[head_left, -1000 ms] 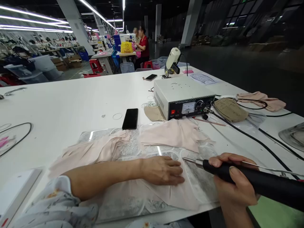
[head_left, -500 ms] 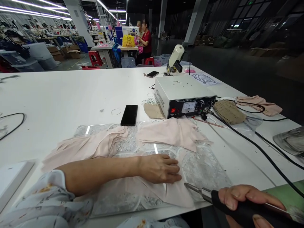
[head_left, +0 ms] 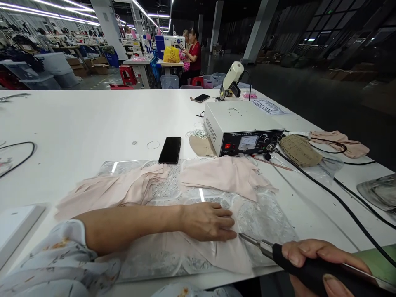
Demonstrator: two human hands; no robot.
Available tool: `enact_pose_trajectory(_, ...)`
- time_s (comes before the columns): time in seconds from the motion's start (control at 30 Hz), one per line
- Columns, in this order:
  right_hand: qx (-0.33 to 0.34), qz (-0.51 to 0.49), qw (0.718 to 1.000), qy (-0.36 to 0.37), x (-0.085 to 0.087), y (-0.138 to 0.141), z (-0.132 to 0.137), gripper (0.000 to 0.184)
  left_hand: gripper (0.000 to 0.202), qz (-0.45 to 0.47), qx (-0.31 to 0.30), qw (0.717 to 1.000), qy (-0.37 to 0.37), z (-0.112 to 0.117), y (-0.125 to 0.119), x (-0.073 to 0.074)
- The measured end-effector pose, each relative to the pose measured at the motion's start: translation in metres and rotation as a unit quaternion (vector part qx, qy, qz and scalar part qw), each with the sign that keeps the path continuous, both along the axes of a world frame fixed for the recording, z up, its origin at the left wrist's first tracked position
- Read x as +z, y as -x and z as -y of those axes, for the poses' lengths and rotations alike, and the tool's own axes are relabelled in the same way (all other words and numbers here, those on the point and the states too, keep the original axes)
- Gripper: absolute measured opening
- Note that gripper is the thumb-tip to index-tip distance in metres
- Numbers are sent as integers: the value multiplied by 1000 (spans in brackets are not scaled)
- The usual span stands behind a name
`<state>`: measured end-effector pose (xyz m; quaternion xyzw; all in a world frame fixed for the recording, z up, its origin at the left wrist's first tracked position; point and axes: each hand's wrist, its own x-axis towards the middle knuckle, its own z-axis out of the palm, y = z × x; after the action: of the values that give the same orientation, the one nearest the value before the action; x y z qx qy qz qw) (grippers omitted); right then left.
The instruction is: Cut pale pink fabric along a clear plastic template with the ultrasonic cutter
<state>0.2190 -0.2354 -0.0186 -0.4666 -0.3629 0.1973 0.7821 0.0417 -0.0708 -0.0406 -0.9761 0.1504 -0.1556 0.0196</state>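
Observation:
My left hand [head_left: 208, 222] lies palm down with fingers stretched out, pressing a pale pink piece of fabric [head_left: 230, 255] onto a clear, patterned plastic mat [head_left: 266, 218]. My right hand [head_left: 321, 264] is wrapped round the black handle of an ultrasonic cutter [head_left: 267, 248]. Its pointed metal tip is at the fabric's right edge, just beside my left fingertips. Beyond my left arm are two more stacks of pink fabric, a left stack [head_left: 114, 185] and a right stack [head_left: 221, 175], both on the mat.
A black phone [head_left: 170, 150] lies at the mat's far edge. Behind it stands a control box [head_left: 244, 123] with a thick black cable [head_left: 328, 197] running to the right. Brown pattern pieces [head_left: 300, 150] lie beside the box. A white board [head_left: 18, 227] is at left. People sit at sewing machines beyond.
The cutter's tip has moved slightly away from me along the fabric's right edge. My left hand stays pressed in place. The whole view has shifted a little.

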Motion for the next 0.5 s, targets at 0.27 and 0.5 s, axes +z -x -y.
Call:
enact_pose_trajectory(0.27, 9, 39, 999, 24, 1, -2, -4, 10, 26, 14, 1, 1000, 7, 0, 0, -1)
enact_pose_trajectory(0.5, 16, 72, 997, 18, 11, 1, -9, 8, 23, 24, 0, 1000, 2, 0, 0, 0)
